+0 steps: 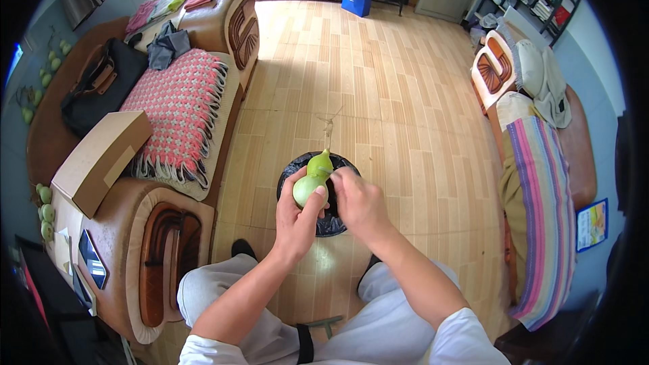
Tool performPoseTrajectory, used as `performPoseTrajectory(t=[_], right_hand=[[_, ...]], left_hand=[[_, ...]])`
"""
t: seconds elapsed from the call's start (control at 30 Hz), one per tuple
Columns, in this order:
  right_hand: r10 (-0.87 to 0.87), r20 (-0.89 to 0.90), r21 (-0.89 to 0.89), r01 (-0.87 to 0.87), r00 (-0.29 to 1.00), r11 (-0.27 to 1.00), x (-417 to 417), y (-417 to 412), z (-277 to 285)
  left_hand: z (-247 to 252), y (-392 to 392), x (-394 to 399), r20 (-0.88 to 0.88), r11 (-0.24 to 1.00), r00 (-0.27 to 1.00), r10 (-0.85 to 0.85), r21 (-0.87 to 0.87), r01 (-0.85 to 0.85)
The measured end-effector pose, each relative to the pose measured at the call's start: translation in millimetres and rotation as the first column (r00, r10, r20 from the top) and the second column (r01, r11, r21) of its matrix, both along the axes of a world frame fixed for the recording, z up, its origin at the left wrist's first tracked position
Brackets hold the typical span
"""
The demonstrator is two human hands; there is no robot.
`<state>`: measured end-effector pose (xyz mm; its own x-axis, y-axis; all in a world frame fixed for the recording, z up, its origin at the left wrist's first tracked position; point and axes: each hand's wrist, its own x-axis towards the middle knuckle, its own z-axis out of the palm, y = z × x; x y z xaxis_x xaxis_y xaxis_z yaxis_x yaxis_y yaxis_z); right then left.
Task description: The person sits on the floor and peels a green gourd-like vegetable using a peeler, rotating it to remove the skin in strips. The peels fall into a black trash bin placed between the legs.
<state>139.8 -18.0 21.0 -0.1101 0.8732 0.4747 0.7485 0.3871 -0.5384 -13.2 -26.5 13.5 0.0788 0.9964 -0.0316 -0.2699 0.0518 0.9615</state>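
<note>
A pale green bottle gourd [310, 188] with a narrow waist and a dry, twiggy stem [328, 132] is held by my left hand [300, 213], its thumb lying on the lower bulb. My right hand [359, 202] is at the gourd's right side, near the waist, with fingers curled around a small, thin tool that meets the upper bulb. The tool is blurred and its kind cannot be told. Beneath both hands stands a round bin lined with a black plastic bag [289, 165], partly hidden by the hands and the gourd.
My knees flank the bin on the wood-look tiled floor [426, 172]. At the left, a leather sofa [114, 218] bears a cardboard box [101, 162], a phone [92, 258] and a pink crocheted blanket [172, 111]. More gourds [46, 213] lie along its edge. Another sofa with a striped cloth [542, 213] stands right.
</note>
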Motion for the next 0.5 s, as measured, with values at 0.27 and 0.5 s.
performPoseTrajectory(t=[0.27,0.5], right_hand=[[0.024,-0.020,0.023,-0.024,1.000,0.999,-3.8,-1.3,1.2],[0.042,-0.041,0.071,-0.039,0.998,0.997,-6.9,-1.6,-0.8]], left_hand=[[-3.0,1.9,3.8,0.230,0.993,0.973,-0.017,-0.113,0.043],[-6.1,0.1,4.3,0.274,0.992,0.962,-0.015,-0.114,0.048]])
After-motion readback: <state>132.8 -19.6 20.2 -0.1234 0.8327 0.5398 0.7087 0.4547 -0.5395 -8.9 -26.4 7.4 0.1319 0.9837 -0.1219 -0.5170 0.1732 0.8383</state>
